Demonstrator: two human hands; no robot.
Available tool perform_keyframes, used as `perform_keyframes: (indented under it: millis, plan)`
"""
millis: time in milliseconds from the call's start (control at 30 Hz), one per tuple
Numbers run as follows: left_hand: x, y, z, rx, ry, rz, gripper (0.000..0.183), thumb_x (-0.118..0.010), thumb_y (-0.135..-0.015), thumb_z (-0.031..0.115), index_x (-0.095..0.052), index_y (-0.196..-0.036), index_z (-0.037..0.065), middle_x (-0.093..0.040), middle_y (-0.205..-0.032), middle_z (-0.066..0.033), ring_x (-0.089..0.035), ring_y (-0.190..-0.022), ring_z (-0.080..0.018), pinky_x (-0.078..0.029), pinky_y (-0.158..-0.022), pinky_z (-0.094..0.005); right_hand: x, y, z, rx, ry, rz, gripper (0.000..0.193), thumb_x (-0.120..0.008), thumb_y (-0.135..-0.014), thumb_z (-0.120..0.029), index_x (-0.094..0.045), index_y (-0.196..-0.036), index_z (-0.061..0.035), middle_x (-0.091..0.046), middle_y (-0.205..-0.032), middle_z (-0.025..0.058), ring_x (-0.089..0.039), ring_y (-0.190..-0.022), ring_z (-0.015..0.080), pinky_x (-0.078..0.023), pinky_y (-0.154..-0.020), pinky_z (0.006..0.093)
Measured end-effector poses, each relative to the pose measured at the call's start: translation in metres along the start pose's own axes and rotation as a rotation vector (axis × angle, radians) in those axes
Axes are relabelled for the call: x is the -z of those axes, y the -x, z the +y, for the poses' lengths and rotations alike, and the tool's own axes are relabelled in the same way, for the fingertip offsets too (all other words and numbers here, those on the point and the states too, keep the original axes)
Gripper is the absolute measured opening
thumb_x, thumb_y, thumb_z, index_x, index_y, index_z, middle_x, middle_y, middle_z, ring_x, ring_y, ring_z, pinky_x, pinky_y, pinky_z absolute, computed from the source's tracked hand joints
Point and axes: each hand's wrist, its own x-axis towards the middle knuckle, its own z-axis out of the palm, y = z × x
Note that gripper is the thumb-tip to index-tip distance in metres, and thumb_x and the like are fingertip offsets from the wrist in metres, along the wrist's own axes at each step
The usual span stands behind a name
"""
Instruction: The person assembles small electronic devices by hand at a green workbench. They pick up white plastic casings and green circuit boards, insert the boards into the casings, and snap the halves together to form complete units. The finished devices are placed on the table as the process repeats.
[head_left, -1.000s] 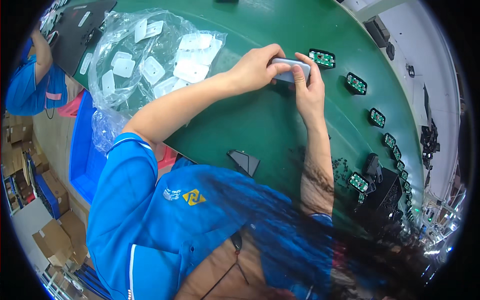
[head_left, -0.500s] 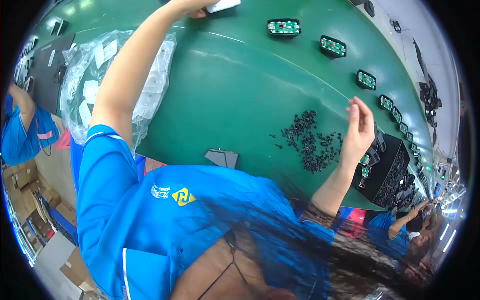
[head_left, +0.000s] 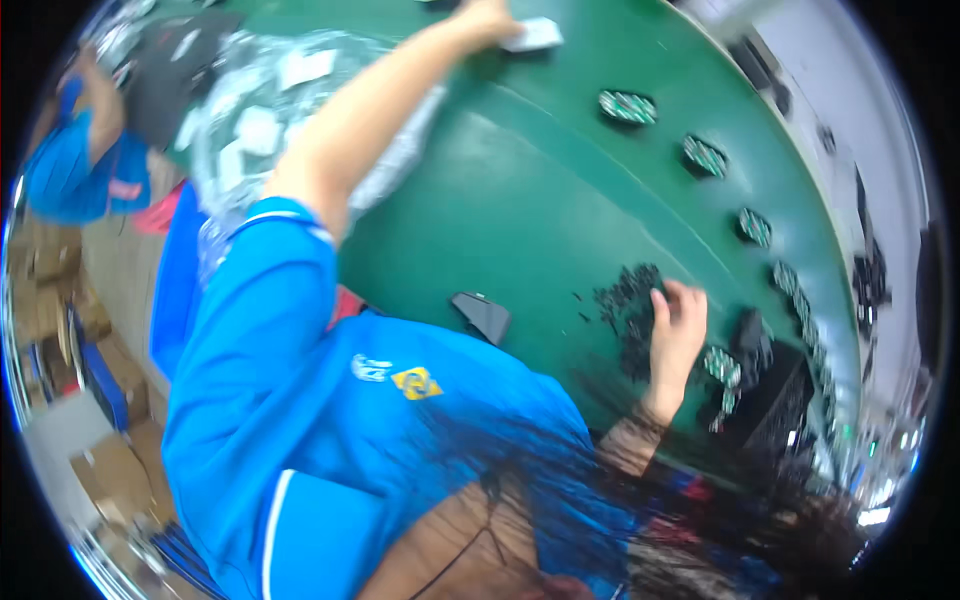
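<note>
My left arm stretches far up the green table [head_left: 520, 200]. There my left hand [head_left: 488, 18] holds a flat white part [head_left: 537, 35] near the table's far side. My right hand [head_left: 678, 328] lies at the right, fingers spread, fingertips on a pile of small black pieces [head_left: 622, 300]. Whether it has pinched any piece I cannot tell. A curved row of green-and-black modules [head_left: 628, 106] runs along the table's right side.
A clear plastic bag of white parts [head_left: 262, 120] lies at the upper left. A small dark wedge-shaped object [head_left: 482, 315] sits at the near table edge. A black tray [head_left: 775, 390] stands beside my right hand. Another person in blue [head_left: 75, 165] works at far left; cardboard boxes [head_left: 105, 470] stand below.
My hands, together on the white part a second ago, have separated. The left carried the part up and away; the right dropped onto the pile of black pieces.
</note>
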Motion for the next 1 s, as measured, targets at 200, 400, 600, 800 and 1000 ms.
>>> perform_keyframes:
  millis: [200, 400, 600, 800, 1000]
  plan:
    - [0.068, 0.094, 0.083, -0.216, 0.102, 0.427, 0.051, -0.069, -0.082, 0.03, -0.048, -0.121, 0.004, -0.052, -0.111, -0.0227, -0.055, -0.101, -0.0412, -0.049, -0.084, -0.046, -0.008, 0.012, 0.016, 0.087, -0.04, -0.021, 0.008, -0.064, -0.081, -0.001, -0.056, -0.082, 0.0018, -0.052, -0.086, 0.0117, -0.053, -0.075, 0.0248, -0.045, -0.067, 0.0334]
    - [0.137, 0.207, 0.039, -0.369, 0.115, 0.597, 0.018, -0.062, -0.087, 0.02, -0.062, -0.099, 0.007, -0.063, -0.092, -0.0098, -0.062, -0.086, -0.0294, -0.05, -0.074, -0.0376, 0.002, 0.028, 0.02, -0.101, -0.005, 0.144, 0.01, -0.065, -0.085, -0.007, -0.062, -0.089, 0.0015, -0.052, -0.082, 0.0068, -0.052, -0.072, 0.0175, -0.044, -0.066, 0.029]
    - [0.149, 0.265, -0.068, -0.007, -0.04, 0.328, 0.016, -0.059, -0.084, 0.011, -0.062, -0.097, 0.003, -0.064, -0.091, -0.0143, -0.06, -0.089, -0.0339, -0.049, -0.076, -0.0419, 0.015, 0.029, 0.014, -0.329, -0.366, 0.135, 0.01, -0.06, -0.09, -0.006, -0.061, -0.093, 0.0026, -0.06, -0.084, 0.0057, -0.056, -0.072, 0.0115, -0.048, -0.065, 0.0231]
    - [0.113, 0.287, -0.069, -0.189, -0.224, 0.174, 0.041, -0.057, -0.077, -0.002, -0.055, -0.118, 0.004, -0.056, -0.118, -0.01, -0.051, -0.11, -0.0284, -0.046, -0.09, -0.0381, -0.003, 0.018, -0.018, -0.254, -0.695, 0.105, 0.007, -0.057, -0.091, 0.0, -0.058, -0.096, 0.0049, -0.06, -0.086, 0.0082, -0.06, -0.075, 0.0129, -0.052, -0.069, 0.0225]
    - [0.123, 0.267, -0.072, -0.247, -0.482, -0.004, 0.044, -0.064, -0.071, 0.006, -0.055, -0.113, 0.006, -0.057, -0.099, -0.0083, -0.052, -0.098, -0.0265, -0.047, -0.083, -0.0366, -0.006, 0.011, -0.021, -0.203, -0.63, 0.007, 0.014, -0.056, -0.091, 0.002, -0.058, -0.105, 0.0041, -0.059, -0.089, 0.0088, -0.061, -0.077, 0.0133, -0.053, -0.069, 0.0231]
